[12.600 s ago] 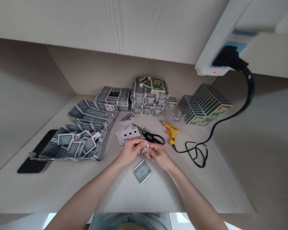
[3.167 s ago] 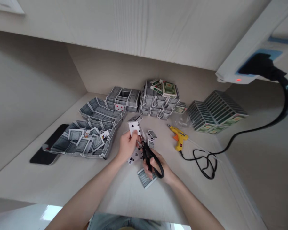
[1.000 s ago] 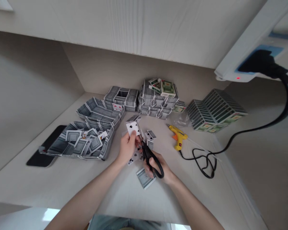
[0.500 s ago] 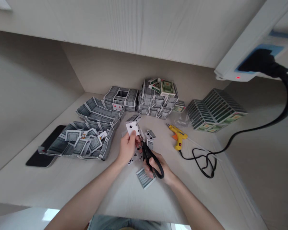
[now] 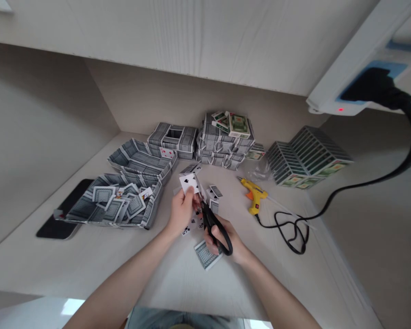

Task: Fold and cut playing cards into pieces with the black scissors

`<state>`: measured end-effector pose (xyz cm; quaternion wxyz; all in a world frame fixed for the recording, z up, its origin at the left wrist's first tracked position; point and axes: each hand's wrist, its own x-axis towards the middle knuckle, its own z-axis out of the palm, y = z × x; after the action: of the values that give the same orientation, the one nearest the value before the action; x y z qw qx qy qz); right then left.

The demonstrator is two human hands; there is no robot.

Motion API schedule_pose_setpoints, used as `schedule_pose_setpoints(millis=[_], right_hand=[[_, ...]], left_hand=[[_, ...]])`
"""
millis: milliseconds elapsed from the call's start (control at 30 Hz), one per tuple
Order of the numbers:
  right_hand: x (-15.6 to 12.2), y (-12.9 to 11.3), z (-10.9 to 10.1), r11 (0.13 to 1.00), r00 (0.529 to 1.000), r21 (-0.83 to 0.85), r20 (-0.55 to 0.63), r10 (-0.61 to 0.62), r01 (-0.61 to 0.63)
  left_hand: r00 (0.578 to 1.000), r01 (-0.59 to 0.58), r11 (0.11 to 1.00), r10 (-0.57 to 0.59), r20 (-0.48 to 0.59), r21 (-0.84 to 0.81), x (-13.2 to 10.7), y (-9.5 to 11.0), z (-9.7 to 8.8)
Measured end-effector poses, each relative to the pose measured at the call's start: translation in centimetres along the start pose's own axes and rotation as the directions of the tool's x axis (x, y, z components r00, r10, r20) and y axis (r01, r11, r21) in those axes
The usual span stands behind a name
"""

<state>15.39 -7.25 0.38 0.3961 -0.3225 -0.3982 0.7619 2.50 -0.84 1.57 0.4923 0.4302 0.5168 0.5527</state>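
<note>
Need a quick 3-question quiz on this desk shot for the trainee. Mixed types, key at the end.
1. Multiple choice. The right hand holds:
A) a green card box
B) black-handled scissors
C) the power plug

2. True or false: the yellow glue gun lies on the table, to the right of both hands.

3. Fill in the gap: the left hand grips a playing card whose visible pips are ______.

Key: 1. B; 2. True; 3. spades
</note>
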Motion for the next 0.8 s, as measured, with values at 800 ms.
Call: schedule_pose_setpoints(millis=[800], right_hand=[[0.02, -0.21, 0.47, 0.999, 0.998, -0.009, -0.06, 0.037, -0.037]], left_hand=[[0.999, -0.026, 0.999, 0.025, 0.025, 0.041, 0.22, -0.07, -0.27]])
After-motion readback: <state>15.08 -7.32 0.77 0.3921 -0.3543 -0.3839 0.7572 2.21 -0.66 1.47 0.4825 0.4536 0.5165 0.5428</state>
